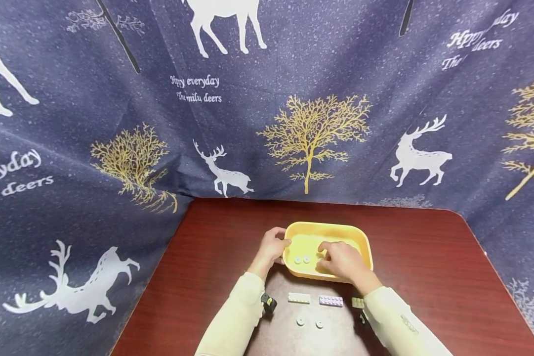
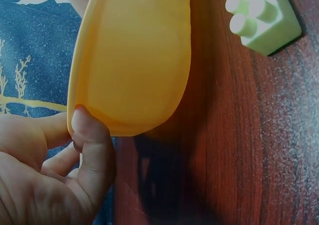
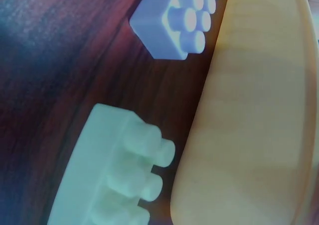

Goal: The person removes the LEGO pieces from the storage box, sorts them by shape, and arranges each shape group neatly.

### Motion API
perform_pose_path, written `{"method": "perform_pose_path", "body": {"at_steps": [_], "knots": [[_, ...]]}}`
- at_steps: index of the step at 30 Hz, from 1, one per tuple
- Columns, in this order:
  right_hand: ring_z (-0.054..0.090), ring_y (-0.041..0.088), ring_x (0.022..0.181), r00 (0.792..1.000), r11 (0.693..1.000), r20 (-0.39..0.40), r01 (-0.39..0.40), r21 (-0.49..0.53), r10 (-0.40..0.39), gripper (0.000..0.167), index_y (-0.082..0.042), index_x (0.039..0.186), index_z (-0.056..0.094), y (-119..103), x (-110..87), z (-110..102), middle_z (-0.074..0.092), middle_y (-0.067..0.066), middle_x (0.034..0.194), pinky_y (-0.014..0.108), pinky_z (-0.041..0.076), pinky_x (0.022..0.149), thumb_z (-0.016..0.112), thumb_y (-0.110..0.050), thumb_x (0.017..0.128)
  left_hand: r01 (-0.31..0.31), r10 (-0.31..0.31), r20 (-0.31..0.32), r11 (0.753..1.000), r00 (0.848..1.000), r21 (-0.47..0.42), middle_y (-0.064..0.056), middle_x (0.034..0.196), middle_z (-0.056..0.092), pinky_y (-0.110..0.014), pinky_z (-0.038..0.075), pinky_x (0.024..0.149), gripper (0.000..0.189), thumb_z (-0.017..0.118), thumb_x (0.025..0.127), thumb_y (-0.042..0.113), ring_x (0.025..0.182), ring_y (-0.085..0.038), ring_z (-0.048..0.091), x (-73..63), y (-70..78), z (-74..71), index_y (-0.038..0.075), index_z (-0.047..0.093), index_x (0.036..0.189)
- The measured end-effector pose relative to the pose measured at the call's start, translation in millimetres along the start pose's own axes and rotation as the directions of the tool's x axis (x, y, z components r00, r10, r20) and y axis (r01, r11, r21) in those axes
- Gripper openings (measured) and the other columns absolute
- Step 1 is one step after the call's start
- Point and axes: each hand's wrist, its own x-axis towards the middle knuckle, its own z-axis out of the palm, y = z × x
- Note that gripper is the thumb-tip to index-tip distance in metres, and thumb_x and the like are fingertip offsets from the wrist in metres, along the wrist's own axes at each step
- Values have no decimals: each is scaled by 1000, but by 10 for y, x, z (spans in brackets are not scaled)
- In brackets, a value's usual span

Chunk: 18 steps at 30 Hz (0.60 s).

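My left hand [image 1: 273,245] grips the left end of a yellow plastic bin [image 1: 324,228], with the thumb over the rim in the left wrist view. Inside the bin, my right hand [image 1: 341,258] reaches down with bent fingers, thumb and forefinger apart and nothing showing between them. Two small white round pieces, one a pale disc [image 1: 307,259] and the other a matching disc [image 1: 298,260], lie on the bin floor left of those fingers. The right wrist view shows the bin's outer wall [image 3: 249,110] but not the hand.
Before the bin lie a whitish studded block [image 1: 299,297], a purple block [image 1: 331,300] and a pale green block [image 1: 357,302] partly behind the right sleeve. Nearer me are two more discs [image 1: 300,321]. A patterned blue cloth [image 1: 231,123] hangs behind the red-brown table [image 1: 418,257].
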Motion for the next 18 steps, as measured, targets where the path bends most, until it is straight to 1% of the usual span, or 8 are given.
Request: {"method": "perform_pose_path", "body": {"at_steps": [6, 18], "knots": [[58, 6, 65, 999, 1000, 52, 9, 3, -9, 34, -22, 100, 74, 23, 36, 28, 64, -16, 70, 33, 51, 59, 90, -33, 72, 3, -3, 4, 1000, 1000, -1, -16, 93, 61, -27, 54, 38, 38, 67, 96, 6, 66, -33, 69, 10, -4, -8, 6, 61, 133], [60, 7, 70, 997, 999, 58, 48, -5, -48, 22, -23, 92, 78, 53, 88, 61, 65, -14, 73, 35, 53, 62, 89, -29, 74, 1, -1, 7, 1000, 1000, -22, -16, 95, 60, -29, 56, 39, 39, 67, 96, 6, 69, -35, 71, 3, -1, -9, 5, 60, 134]]}}
